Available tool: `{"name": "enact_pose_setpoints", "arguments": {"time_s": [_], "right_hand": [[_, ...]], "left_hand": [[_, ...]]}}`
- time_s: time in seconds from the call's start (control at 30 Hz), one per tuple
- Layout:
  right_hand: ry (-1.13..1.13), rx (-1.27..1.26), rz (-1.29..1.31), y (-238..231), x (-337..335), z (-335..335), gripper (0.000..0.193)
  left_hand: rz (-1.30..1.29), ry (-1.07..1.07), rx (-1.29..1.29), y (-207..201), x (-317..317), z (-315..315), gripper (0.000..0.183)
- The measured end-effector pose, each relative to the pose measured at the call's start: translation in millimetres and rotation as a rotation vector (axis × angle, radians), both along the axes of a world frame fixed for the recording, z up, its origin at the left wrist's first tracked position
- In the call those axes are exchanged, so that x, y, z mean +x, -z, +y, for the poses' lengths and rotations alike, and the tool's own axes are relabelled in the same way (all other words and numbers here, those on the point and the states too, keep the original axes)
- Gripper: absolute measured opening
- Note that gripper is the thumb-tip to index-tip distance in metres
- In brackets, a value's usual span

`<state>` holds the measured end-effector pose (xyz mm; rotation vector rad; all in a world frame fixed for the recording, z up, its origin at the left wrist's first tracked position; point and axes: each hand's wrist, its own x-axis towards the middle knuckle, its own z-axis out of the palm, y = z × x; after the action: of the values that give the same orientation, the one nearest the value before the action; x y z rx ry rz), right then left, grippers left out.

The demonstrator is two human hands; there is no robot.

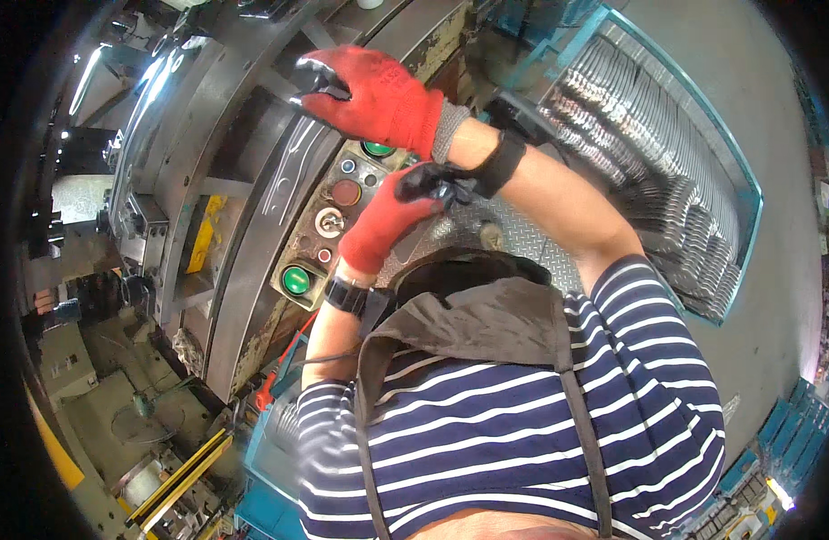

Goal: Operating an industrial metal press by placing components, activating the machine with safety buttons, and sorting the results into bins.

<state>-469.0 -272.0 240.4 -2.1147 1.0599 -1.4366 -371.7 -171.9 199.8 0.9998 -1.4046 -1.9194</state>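
Observation:
My left hand (392, 216), in a red glove with black-coated fingers, is closed at my right wrist. Its fingers pinch the black wrist strap (504, 165) wrapped round that forearm. A watch sits on the left wrist. My right hand (374, 94), gloved in the same red and black, reaches out over the machine's edge. Its thumb and curled fingers stand apart, and no object shows between them. Below it is a control panel (311, 243) with a green button (297, 280), a red button (346, 193) and several smaller controls.
A shaped metal strip (293, 171) lies on the machine bed (239, 261) beside the panel. At the right stands a blue-framed crate (747, 193) packed with stacked metal parts (644, 117). Diamond-patterned metal plate (522, 243) lies behind my left hand. Yellow bars (185, 481) are at lower left.

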Motion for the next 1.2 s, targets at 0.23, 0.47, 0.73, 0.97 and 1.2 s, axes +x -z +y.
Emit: {"name": "enact_pose_setpoints", "arguments": {"time_s": [0.23,0.47,0.73,0.97,1.2], "right_hand": [[0.171,-0.155,0.419,1.1,1.4,-4.1,0.053],[0.240,-0.190,0.501,2.5,-6.2,-7.2,0.053],[0.259,-0.133,0.597,15.3,-33.5,-20.1,0.050],[0.018,0.130,0.125,33.6,-31.7,-29.1,0.041],[-0.116,0.252,-0.014,30.0,-13.5,-20.1,0.040]], "left_hand": [[0.000,-0.114,0.016,-18.0,-20.3,18.8,0.040],[-0.116,-0.250,-0.160,-2.9,-33.9,18.1,0.027],[-0.020,-0.142,-0.223,-22.7,-23.9,25.2,0.027],[-0.257,-0.121,-0.418,-35.8,-25.5,14.5,0.026],[-0.319,-0.172,-0.310,7.3,-33.2,6.7,0.023]]}}
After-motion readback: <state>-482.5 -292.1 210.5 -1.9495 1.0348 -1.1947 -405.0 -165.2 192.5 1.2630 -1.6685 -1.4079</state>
